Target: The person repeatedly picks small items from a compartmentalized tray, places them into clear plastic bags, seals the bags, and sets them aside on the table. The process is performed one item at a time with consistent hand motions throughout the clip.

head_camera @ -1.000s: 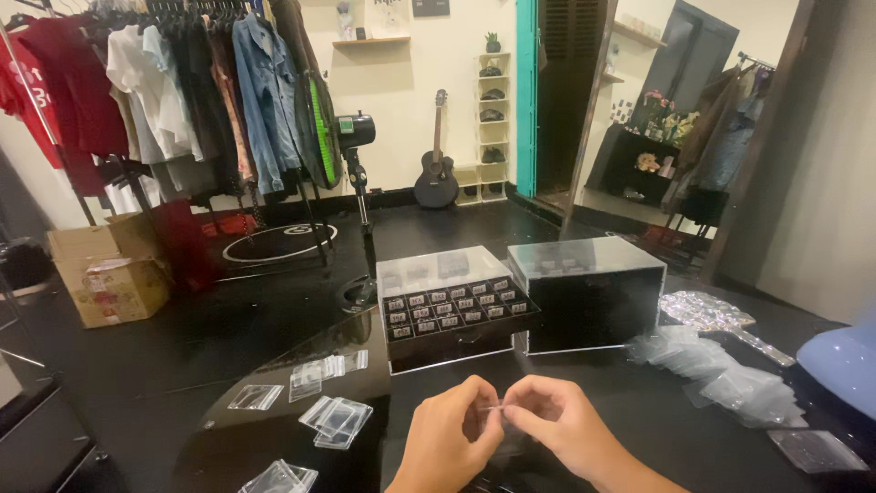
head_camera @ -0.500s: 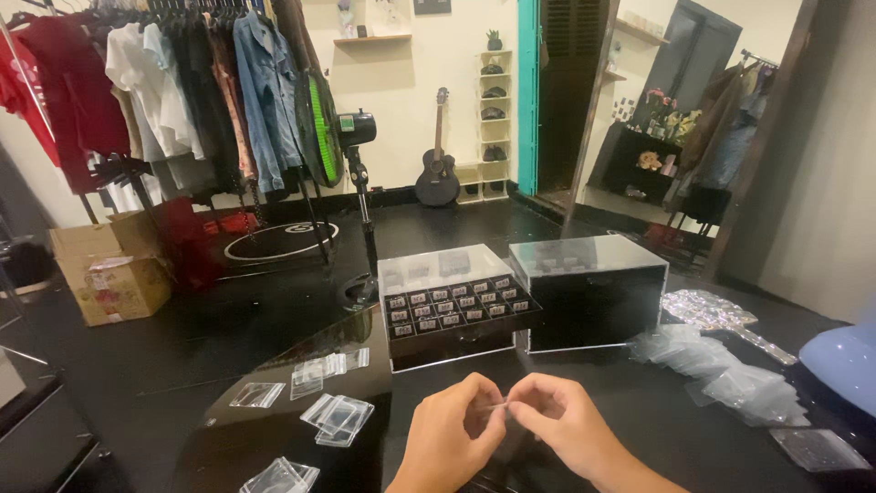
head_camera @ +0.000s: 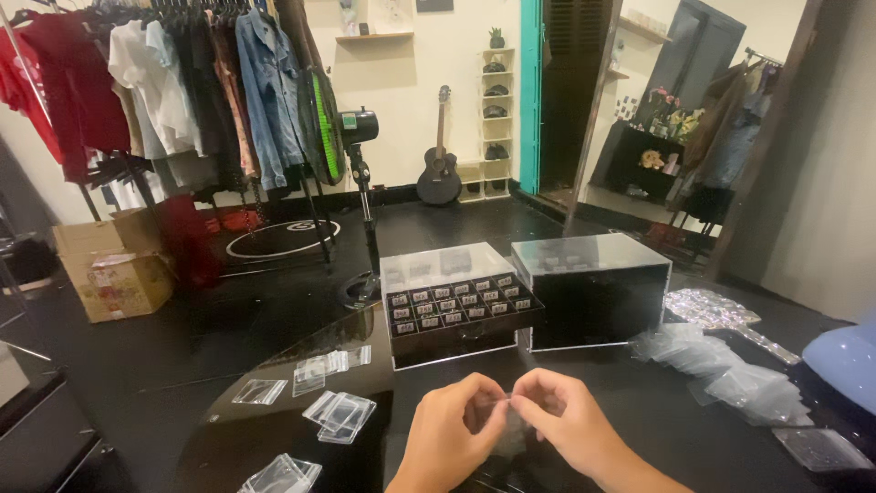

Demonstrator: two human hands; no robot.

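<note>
Both hands meet low at the near edge of the dark glossy table (head_camera: pixel 274 301); left hand (head_camera: pixel 453 436) and right hand (head_camera: pixel 568 425) each pinch narrow on one small clear plastic bag (head_camera: pixel 507 429) held between them, fingertips almost touching; what the bag holds cannot be told, too small and see-through; risk 1: the bag is slick and thin, so a pinch near its edge could slip and drop it onto the dark top, where clear film is hard to spot; risk 2: anything tiny inside could fall out if the mouth tips down; risk 3: loose clear bags (head_camera: pixel 339 415) lie just left and a heap of bags (head_camera: pixel 721 370) right, so a dropped one could get mixed in; compartment tray (head_camera: pixel 456 306) and clear-lidded black box (head_camera: pixel 593 288) sit well behind, out of elbow range
</note>
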